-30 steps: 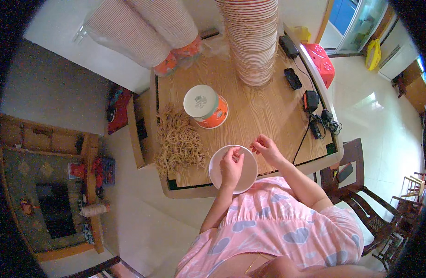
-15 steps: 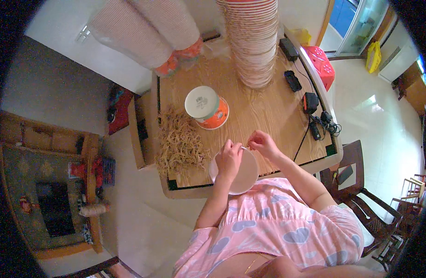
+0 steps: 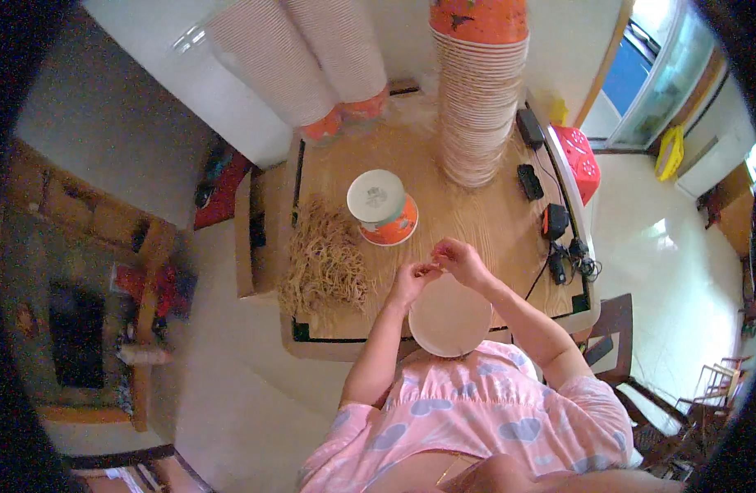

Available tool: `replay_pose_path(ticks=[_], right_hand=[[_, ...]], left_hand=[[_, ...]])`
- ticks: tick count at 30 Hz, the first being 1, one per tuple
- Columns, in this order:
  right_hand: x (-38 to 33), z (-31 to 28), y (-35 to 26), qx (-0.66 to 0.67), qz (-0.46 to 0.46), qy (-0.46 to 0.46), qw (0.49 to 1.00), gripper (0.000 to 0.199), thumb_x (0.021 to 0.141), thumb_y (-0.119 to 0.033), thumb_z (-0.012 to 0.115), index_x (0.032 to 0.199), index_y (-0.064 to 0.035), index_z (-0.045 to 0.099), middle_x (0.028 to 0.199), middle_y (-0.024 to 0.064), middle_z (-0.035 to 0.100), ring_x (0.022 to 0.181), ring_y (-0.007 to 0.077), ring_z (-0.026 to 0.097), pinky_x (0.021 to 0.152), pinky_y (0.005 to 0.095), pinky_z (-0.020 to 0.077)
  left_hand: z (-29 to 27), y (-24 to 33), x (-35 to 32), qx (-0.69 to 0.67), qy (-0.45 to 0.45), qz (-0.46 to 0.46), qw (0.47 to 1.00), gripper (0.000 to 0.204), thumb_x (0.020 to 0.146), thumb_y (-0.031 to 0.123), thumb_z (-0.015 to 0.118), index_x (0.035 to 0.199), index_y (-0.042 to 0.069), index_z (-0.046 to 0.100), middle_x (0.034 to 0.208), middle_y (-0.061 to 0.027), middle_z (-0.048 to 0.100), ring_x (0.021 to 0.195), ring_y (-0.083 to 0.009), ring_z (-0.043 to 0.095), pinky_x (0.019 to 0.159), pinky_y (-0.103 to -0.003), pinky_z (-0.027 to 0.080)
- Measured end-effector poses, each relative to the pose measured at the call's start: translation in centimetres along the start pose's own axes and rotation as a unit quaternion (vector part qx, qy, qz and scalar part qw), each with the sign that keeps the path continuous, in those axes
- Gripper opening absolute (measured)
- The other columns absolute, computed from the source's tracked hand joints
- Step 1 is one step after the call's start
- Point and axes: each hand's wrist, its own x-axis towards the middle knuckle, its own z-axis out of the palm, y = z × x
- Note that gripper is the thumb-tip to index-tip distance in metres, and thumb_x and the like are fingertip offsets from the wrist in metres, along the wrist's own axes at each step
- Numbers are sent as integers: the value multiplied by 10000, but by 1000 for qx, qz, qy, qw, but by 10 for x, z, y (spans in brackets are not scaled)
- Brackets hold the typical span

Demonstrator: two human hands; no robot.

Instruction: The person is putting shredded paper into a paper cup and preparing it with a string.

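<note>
A pale paper bucket (image 3: pixel 450 318) leans between the table's near edge and my body, its round opening facing me. My left hand (image 3: pixel 414 281) is closed at its far rim, fingertips pinched together. Right beside it, my right hand (image 3: pixel 462 261) is also closed at the rim, its fingers pinching something too small to make out. The two hands' fingertips nearly touch. Beyond them stands an orange-and-white paper bucket (image 3: pixel 398 228), upside down with its pale base (image 3: pixel 375 195) up. A heap of tangled tan strands (image 3: pixel 324 267) lies left of my hands.
A tall stack of nested paper buckets (image 3: pixel 481 107) rises at the table's back; more wrapped stacks (image 3: pixel 271 62) lean at the back left. Black adapters and cables (image 3: pixel 559 263) lie along the right edge. A dark wooden chair (image 3: pixel 612 329) stands to the right, a cardboard box (image 3: pixel 259 234) to the left.
The bucket now shows its opening more fully toward me. My left hand has shifted from over the bucket to its far rim, and my right hand has come closer to the left.
</note>
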Motion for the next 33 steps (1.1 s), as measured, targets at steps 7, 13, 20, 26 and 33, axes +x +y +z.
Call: replay_pose_path(ticks=[7,13,20,26,33], right_hand=[[7,-9,-1,-202,69,-31,976,166,808,-170,590,866,-23,641,772,55,638,695,102,563,643,262,464],[5,0,-9,-162,10,-64,985,98,781,-114,591,789,-23,624,652,20,599,613,79,525,570,246,440],[-6,12,-16,-210,-11,-69,975,68,775,-95,596,770,-28,601,629,15,550,591,83,489,552,246,421],[-8,13,-21,-291,-18,-74,954,136,809,-149,567,775,-19,550,620,70,531,560,128,479,520,288,404],[1,6,-13,-336,-19,-123,934,172,850,-174,513,820,-4,513,627,82,512,600,125,501,554,295,420]], left_hand=[[15,-18,-7,-110,69,-2,991,140,739,138,680,785,12,639,668,-23,613,614,-88,546,566,-239,440],[20,-25,-9,-30,124,56,990,151,729,161,689,750,23,629,647,-40,609,579,-99,542,544,-241,433],[30,-18,-32,-44,176,30,983,140,741,133,651,718,9,591,620,-63,593,575,-114,551,537,-266,444],[37,-19,-40,-40,231,94,968,135,741,119,628,711,4,564,603,-85,578,555,-130,554,539,-279,448],[34,-11,-39,-54,222,51,972,147,742,127,624,684,10,556,607,-88,589,542,-150,566,526,-290,452]])
